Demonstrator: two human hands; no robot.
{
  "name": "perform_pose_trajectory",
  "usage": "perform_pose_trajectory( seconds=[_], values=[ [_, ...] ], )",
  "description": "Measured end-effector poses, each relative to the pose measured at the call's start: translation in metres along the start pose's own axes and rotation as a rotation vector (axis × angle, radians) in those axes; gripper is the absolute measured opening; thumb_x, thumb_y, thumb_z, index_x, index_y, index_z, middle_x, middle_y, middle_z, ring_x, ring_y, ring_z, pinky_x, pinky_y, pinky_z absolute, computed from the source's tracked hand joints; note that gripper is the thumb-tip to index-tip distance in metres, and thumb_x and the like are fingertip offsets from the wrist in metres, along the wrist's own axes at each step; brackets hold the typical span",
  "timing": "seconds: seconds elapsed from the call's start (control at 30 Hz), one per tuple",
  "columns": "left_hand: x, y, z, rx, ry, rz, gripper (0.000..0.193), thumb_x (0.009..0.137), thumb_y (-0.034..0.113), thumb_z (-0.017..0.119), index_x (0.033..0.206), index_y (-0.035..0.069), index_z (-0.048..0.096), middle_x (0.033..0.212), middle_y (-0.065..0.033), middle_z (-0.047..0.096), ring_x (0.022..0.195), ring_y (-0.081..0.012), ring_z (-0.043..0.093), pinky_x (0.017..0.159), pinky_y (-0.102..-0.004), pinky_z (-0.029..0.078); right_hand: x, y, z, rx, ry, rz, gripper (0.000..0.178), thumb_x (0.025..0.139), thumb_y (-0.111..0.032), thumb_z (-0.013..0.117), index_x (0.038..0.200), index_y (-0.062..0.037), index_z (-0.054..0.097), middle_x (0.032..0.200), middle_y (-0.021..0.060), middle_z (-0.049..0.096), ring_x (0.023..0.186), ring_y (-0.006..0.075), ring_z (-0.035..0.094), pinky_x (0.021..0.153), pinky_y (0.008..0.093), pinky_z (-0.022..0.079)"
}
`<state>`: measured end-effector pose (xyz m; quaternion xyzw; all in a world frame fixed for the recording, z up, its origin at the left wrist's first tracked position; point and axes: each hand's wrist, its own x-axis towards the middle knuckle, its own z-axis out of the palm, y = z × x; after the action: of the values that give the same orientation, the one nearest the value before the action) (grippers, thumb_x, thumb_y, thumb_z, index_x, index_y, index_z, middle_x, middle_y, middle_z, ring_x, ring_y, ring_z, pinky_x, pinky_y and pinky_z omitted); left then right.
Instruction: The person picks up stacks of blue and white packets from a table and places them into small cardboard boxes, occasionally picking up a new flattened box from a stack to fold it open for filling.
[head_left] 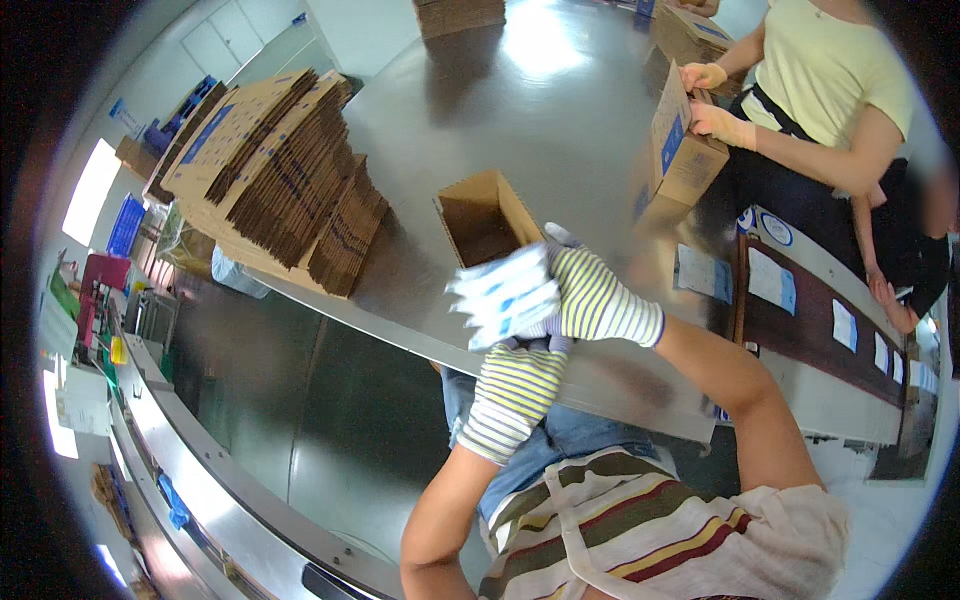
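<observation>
Both my hands wear striped yellow, white and grey knit gloves. Between them is a stack of white and blue sachets [508, 296], held at the near edge of the metal table. My left hand [512, 385] grips the stack from below, its fingertips partly hidden under it. From the right side my right hand [600, 290] closes on the same stack, thumb toward the far side. Just beyond the sachets stands an open cardboard box [484, 215], its inside dark and its bottom hard to make out.
A tall stack of flattened cartons [290, 180] sits on the table's left. At right, a co-worker in gloves handles a carton [685, 150]. Beside them a dark conveyor belt [810, 315] carries several white packets. More cartons [460, 15] stand at the far edge of the table [560, 120].
</observation>
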<state>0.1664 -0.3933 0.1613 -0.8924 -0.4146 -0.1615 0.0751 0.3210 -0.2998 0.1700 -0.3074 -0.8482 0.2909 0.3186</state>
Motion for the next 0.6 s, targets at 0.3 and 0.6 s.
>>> perform_pose_trajectory(
  seconds=[0.3,0.6],
  values=[
    [0.074,-0.071,-0.059,-0.460,-0.022,-0.390,0.029,0.090,0.025,0.048,0.100,0.001,0.061,0.094,-0.0216,0.063,0.091,-0.0359,0.060,0.079,-0.0417,0.047,0.013,-0.035,-0.010,-0.681,-0.508,0.177,0.089,0.058,-0.050,0.078,0.125,0.0014,0.050,0.127,0.0199,0.052,0.126,0.0297,0.042,0.111,0.0492,0.019],
    [0.105,-0.078,0.025,-0.184,-1.080,-0.146,0.042,0.076,0.037,0.061,0.110,0.014,0.065,0.113,-0.0140,0.063,0.107,-0.0327,0.057,0.089,-0.0375,0.046,-0.050,-0.051,-0.005,-0.705,-0.297,-0.185,0.054,0.071,-0.046,0.066,0.100,-0.0006,0.063,0.120,0.0176,0.054,0.122,0.0338,0.043,0.106,0.0477,0.029]
  ],
)
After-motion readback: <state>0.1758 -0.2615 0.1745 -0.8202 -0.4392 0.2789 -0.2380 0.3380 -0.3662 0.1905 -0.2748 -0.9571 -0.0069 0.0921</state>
